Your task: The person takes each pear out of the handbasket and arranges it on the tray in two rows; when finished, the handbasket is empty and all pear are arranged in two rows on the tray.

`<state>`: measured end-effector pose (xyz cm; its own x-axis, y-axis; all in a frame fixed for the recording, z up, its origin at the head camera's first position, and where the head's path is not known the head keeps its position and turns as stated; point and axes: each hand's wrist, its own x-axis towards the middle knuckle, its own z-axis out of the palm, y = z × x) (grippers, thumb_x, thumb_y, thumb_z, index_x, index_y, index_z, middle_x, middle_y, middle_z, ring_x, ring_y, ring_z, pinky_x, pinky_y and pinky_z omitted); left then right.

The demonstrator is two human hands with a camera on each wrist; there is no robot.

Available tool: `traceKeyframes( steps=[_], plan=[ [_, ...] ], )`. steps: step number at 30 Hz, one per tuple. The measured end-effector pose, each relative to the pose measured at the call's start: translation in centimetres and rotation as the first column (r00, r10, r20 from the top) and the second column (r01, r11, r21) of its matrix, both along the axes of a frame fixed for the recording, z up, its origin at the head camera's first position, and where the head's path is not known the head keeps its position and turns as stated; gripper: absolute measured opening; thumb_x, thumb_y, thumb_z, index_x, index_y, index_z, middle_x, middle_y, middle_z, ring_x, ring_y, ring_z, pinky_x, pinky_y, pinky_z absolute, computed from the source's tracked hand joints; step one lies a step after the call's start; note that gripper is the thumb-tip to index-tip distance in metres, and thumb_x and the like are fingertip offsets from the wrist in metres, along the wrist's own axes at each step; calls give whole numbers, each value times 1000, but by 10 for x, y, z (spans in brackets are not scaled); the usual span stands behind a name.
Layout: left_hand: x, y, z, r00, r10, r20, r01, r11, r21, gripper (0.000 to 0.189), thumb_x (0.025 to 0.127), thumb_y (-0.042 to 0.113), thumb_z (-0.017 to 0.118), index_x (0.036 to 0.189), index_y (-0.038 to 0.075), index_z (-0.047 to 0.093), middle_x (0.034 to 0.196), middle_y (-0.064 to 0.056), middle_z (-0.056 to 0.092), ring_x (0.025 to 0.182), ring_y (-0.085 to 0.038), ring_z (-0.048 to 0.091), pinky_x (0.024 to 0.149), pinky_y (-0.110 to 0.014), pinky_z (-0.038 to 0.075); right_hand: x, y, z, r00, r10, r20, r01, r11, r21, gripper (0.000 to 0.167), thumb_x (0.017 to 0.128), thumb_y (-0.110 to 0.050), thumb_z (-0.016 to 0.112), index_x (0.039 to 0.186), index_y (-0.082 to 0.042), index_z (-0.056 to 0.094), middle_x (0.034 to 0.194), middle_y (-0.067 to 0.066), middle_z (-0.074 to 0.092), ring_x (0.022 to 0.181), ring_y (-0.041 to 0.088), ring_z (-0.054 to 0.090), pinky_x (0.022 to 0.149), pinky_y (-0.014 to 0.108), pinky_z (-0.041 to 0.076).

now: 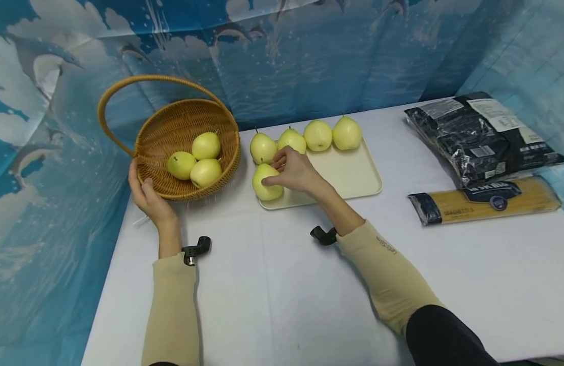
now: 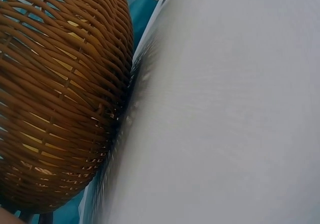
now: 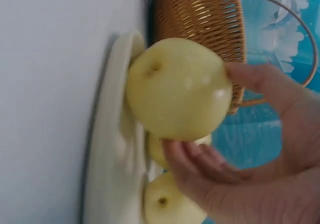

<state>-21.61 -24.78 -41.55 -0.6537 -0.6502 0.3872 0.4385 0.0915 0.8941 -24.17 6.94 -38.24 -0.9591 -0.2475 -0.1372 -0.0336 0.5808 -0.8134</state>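
Left of centre, the left hand (image 1: 149, 197) grips the tilted basket (image 1: 155, 145), probably steadying it; mid-frame, the right hand (image 1: 296, 170) pinches one pear (image 1: 262, 187).

Support: table (image 1: 245, 330), surface covered by a plain white cloth (image 1: 300, 284); faint crease runs front to back near the middle. Directly on it, left to right: wicker basket (image 1: 156, 140), far left, tilted with its mouth toward the near side; shallow cream tray (image 1: 348, 173), rectangular with rounded corners, just beside the basket near the far edge; glossy black package (image 1: 483, 134) with white labels, far right; spaghetti pack (image 1: 488, 202), lying lengthwise just in front of the black package.
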Motion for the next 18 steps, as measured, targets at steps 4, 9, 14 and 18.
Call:
traceKeyframes(
  steps=[4, 9, 14, 18],
  plan=[
    [-1, -1, 3, 1000, -8, 4, 8, 1000, -2, 55, 99, 2, 38, 152, 3, 54, 158, -9, 53, 149, -12, 44, 125, -27, 31, -1, 1, 2, 1000, 12, -4, -12, 1000, 26, 70, 87, -38, 85, 137, -1, 55, 131, 14, 67, 118, 28, 64, 99, 43, 54],
    [-1, -2, 3, 1000, -12, 1, 12, 1000, 7, 55, 99, 1, 38, 152, 2, 54, 158, -10, 53, 149, -13, 45, 126, -30, 32, -2, 0, -2, 999, 21, 43, -23, 998, 51, 67, 92, -45, 78, 139, -1, 60, 132, 15, 68, 120, 29, 64, 96, 42, 55],
    [1, 0, 2, 1000, -8, 16, 8, 1000, 12, 55, 99, 2, 38, 152, 3, 54, 158, -8, 53, 149, -14, 44, 125, -28, 32, 0, 1, -4, 993, -1, 120, -3, 999, 37, 60, 88, -50, 79, 128, -6, 69, 124, 10, 70, 102, 25, 70, 83, 35, 57],
    [0, 0, 1, 1000, -7, 6, 6, 1000, 19, 55, 99, 1, 38, 152, 2, 54, 158, -9, 53, 150, -17, 44, 125, -29, 33, 2, 4, -2, 987, -2, 162, -6, 999, 45, 67, 88, -54, 79, 132, -6, 67, 130, 11, 70, 96, 27, 76, 85, 37, 59]
  ],
)
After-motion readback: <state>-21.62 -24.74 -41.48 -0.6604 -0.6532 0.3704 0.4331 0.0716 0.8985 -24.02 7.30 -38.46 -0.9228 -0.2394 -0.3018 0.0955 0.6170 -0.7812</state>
